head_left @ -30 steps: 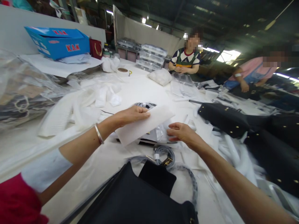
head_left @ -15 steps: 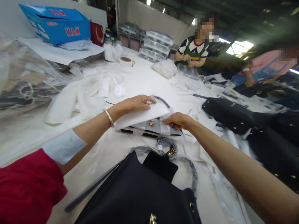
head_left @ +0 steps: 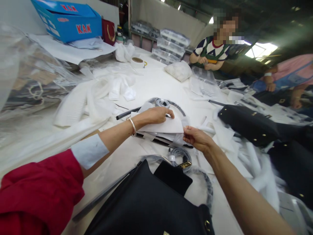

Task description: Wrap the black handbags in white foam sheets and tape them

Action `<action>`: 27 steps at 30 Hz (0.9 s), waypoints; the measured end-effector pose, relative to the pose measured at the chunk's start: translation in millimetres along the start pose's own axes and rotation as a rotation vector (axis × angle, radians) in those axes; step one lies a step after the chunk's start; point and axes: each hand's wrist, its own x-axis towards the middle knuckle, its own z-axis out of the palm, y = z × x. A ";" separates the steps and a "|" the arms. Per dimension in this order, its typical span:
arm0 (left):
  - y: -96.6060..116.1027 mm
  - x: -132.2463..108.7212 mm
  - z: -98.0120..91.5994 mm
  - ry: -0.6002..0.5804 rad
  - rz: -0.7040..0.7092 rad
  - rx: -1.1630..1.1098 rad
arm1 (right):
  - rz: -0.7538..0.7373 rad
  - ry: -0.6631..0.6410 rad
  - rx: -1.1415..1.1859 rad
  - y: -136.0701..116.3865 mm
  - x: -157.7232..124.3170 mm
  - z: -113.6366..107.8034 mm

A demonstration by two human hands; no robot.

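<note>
A white sheet [head_left: 166,127] lies over a dark bag [head_left: 156,139] partly wrapped in clear plastic, and hides the bag's clasp. My left hand [head_left: 157,116], with a silver bangle at the wrist, is on top of the sheet, its bent fingers closed at the upper edge. At the sheet's right corner, my right hand [head_left: 199,138] pinches the edge between thumb and fingers. Behind the left hand sit a coiled strap [head_left: 162,103] and a plastic-wrapped handle. Closer to me stands a black handbag [head_left: 149,202] with another wrapped coiled strap [head_left: 179,156] beside its flap.
White wrapping material [head_left: 73,104] is heaped on the left, below a blue box [head_left: 70,24]. A tape roll [head_left: 137,62] and stacked wrapped packs [head_left: 171,45] are farther back. Black bags [head_left: 244,120] lie on the right. Two people work across the table.
The white sheet has come down over the gold clasp, which showed before. My right hand has gone from the plastic beside the clasp to the sheet's right corner. The view has shifted slightly left.
</note>
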 end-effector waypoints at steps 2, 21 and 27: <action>-3.7 -1.7 8.1 -0.014 -0.031 0.050 | -0.031 0.002 0.067 10.1 1.2 -6.0; 13.7 -0.2 26.4 0.172 0.343 0.429 | -0.128 -0.053 0.210 24.5 6.2 -6.2; 22.4 23.9 6.8 -0.118 0.101 0.090 | -0.246 -0.002 0.126 30.2 4.3 -0.4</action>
